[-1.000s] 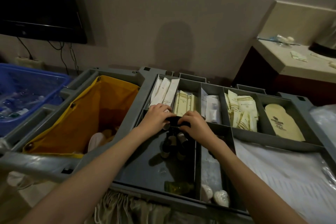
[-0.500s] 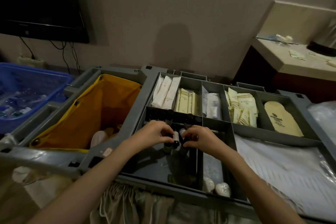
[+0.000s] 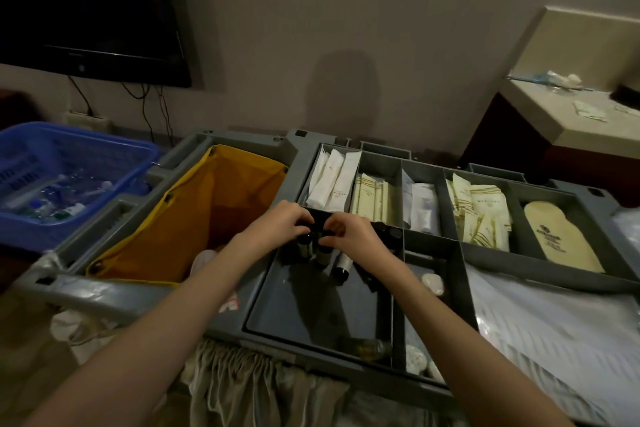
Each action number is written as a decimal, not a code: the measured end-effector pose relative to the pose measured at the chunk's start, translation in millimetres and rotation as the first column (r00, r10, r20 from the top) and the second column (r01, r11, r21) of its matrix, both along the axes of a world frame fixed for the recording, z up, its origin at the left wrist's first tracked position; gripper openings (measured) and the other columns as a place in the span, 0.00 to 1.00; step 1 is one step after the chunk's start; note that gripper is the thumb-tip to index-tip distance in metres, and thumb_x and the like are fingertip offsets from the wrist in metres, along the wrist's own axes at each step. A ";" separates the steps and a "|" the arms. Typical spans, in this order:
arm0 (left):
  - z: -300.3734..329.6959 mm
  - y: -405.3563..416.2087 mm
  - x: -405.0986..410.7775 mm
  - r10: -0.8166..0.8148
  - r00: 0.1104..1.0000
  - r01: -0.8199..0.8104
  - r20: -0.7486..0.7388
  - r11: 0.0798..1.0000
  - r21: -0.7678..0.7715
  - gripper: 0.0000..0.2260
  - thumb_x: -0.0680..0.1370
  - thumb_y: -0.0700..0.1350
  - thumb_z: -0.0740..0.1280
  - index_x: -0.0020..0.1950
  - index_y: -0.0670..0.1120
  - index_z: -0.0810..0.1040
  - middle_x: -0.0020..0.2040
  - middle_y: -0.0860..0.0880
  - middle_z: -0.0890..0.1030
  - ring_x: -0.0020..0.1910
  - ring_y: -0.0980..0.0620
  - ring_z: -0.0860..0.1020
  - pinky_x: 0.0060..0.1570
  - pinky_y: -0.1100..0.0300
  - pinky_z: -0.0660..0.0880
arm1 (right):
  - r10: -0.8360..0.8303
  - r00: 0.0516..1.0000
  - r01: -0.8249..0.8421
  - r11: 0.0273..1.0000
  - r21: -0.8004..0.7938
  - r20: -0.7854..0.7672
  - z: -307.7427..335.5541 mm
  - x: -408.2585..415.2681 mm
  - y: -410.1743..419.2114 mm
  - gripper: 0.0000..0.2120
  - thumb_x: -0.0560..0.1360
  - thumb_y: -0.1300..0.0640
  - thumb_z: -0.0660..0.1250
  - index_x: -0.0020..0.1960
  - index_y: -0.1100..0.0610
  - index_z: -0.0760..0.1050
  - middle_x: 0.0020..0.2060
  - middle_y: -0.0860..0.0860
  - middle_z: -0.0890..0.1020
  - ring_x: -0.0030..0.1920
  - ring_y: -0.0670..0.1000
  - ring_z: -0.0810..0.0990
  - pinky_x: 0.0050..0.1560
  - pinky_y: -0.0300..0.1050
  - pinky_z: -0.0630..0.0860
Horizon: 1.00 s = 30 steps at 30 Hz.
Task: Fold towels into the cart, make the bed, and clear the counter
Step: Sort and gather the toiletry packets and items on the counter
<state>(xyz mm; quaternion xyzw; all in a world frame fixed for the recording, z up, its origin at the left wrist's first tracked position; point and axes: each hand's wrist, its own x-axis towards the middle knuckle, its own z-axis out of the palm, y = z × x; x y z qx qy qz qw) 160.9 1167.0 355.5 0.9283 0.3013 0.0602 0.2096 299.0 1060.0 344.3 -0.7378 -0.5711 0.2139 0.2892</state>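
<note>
tray floor (image 3: pixel 304 308) lies open; small bottles (image 3: pixel 325 253) crowd its far end.

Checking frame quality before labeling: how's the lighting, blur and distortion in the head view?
Head view: dim, warm light; the tray compartment under the hands is nearly black, so the small dark bottles are hard to separate. A soft head shadow falls on the wall. Wide-angle bending curves the cart rim. The white bagged linen at lower right looks smeared. Left hand and right hand stay fairly sharp.
</note>
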 end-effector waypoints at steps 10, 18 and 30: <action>-12.5 -10.6 -2.1 0.006 0.989 -0.030 0.149 0.987 0.157 0.13 0.77 0.41 0.66 0.62 0.46 0.77 0.59 0.48 0.72 0.61 0.50 0.70 0.60 0.57 0.70 | -0.006 1.000 0.006 1.000 -0.016 -0.001 -7.4 19.3 -10.4 0.16 0.73 0.62 0.71 0.60 0.57 0.76 0.51 0.49 0.78 0.49 0.45 0.76 0.48 0.33 0.73; -28.5 -47.8 -1.1 0.032 0.936 -0.110 0.350 0.972 0.207 0.12 0.77 0.39 0.65 0.60 0.45 0.78 0.58 0.46 0.74 0.60 0.49 0.69 0.60 0.58 0.65 | 0.101 0.973 -0.048 0.968 -0.247 0.206 -25.9 25.4 -20.8 0.21 0.75 0.59 0.68 0.67 0.55 0.72 0.64 0.53 0.71 0.60 0.53 0.74 0.61 0.44 0.71; -41.4 -61.0 -9.2 0.094 0.910 -0.151 0.403 0.982 0.112 0.11 0.77 0.37 0.64 0.58 0.46 0.79 0.54 0.49 0.75 0.58 0.50 0.70 0.56 0.58 0.69 | 0.038 0.999 -0.034 0.938 -0.345 0.003 -35.7 24.4 -21.4 0.33 0.71 0.57 0.73 0.72 0.55 0.64 0.61 0.53 0.69 0.54 0.51 0.75 0.35 0.34 0.76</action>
